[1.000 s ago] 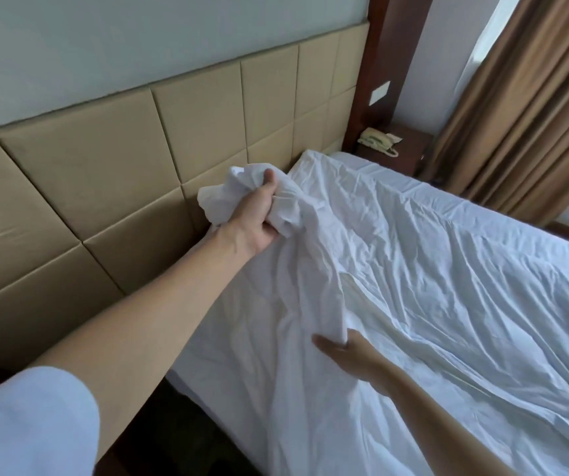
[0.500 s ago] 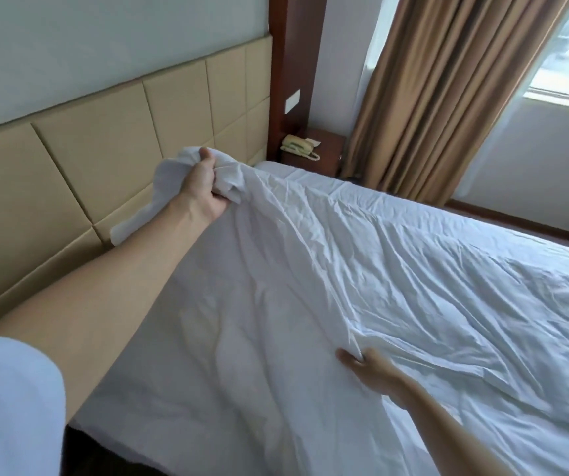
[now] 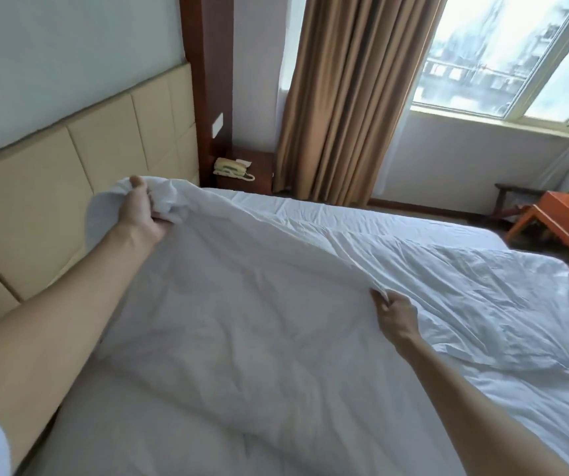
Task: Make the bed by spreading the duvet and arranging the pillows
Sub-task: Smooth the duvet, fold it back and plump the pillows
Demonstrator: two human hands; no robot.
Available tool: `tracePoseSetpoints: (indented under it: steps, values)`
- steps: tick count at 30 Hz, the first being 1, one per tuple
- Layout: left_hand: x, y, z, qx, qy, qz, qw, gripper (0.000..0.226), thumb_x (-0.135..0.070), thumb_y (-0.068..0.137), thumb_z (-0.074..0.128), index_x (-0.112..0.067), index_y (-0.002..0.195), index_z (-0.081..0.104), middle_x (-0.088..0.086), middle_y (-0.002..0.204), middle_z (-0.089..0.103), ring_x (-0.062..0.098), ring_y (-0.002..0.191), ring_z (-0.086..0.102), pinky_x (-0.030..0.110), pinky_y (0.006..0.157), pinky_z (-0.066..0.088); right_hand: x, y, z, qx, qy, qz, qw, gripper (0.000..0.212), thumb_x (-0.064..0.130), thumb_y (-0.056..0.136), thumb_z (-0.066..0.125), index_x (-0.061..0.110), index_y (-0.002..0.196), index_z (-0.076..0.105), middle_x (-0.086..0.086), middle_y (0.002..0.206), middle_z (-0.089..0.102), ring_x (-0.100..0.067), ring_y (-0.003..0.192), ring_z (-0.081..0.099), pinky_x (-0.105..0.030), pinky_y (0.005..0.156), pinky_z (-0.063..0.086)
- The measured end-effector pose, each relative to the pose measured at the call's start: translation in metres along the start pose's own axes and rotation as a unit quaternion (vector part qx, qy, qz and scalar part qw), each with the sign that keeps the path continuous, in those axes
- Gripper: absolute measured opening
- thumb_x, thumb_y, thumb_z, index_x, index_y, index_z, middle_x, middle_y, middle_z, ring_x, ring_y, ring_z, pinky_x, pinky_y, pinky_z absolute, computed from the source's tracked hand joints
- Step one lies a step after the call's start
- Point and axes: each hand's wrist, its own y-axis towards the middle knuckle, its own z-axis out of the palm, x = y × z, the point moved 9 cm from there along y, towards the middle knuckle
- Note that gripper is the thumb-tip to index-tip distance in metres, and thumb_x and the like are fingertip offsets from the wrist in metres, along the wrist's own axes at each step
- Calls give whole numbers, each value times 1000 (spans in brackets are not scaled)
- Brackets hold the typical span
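A white, wrinkled duvet (image 3: 310,286) covers most of the bed. My left hand (image 3: 142,213) grips a bunched corner of it, lifted near the beige padded headboard (image 3: 70,173). My right hand (image 3: 395,316) pinches the duvet's edge lower down, toward the middle of the bed. The stretch of duvet between my hands is raised off the mattress. A strip of white sheet (image 3: 362,214) shows beyond the duvet on the far side. No pillows are in view.
A dark wooden nightstand (image 3: 259,166) with a beige telephone (image 3: 231,166) stands past the headboard. Brown curtains (image 3: 345,97) hang beside a bright window (image 3: 517,56). An orange wooden table (image 3: 565,228) stands at the far right of the bed.
Both hands have lifted the duvet higher and drawn it taut between them. The view has swung right, bringing the window and orange table into sight.
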Motion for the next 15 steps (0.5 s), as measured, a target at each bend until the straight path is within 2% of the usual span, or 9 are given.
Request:
tracePoseSetpoints:
  steps: [2,4,7,10,13,15]
  values:
    - [-22,4,-8,2,-1,14,1000,47,-53,102,35,-13,90,56,-1,75,62,8,62,63,19,50,50,36,9,-16,-39,19,-30,999,52,34,94,64,12,56,36,-4,52,34,-27,59,37,-36,55,31]
    - [-40,12,-14,26,-15,15,999,51,-54,103,32,-11,94,57,-1,79,60,7,66,61,14,46,46,72,16,-28,-67,31,-69,995,55,34,92,67,12,54,33,-3,51,31,-24,55,34,-36,54,30]
    - [-68,27,-24,39,-25,27,999,56,-56,102,32,-7,100,58,4,89,65,11,78,65,15,51,48,117,28,-38,-96,39,-107,989,54,34,91,68,10,51,40,-4,52,36,-25,57,37,-37,59,29]
    - [-89,36,-30,45,-29,35,998,53,-59,100,35,-10,103,57,2,96,65,10,82,64,17,55,49,151,40,-44,-117,51,-127,984,50,37,91,67,-1,60,54,-10,57,44,-29,62,41,-36,60,30]
    - [-108,38,-38,27,-41,46,998,57,-58,99,37,-9,121,55,4,112,67,11,91,66,21,65,57,177,53,-45,-135,71,-144,978,48,37,91,67,-4,67,60,-15,59,47,-27,62,39,-36,59,23]
    - [-119,39,-40,5,-45,61,997,50,-55,100,39,-12,119,56,1,108,70,10,86,67,20,58,58,194,63,-42,-130,71,-151,977,46,35,91,67,-2,65,59,-10,55,44,-26,62,37,-36,59,23]
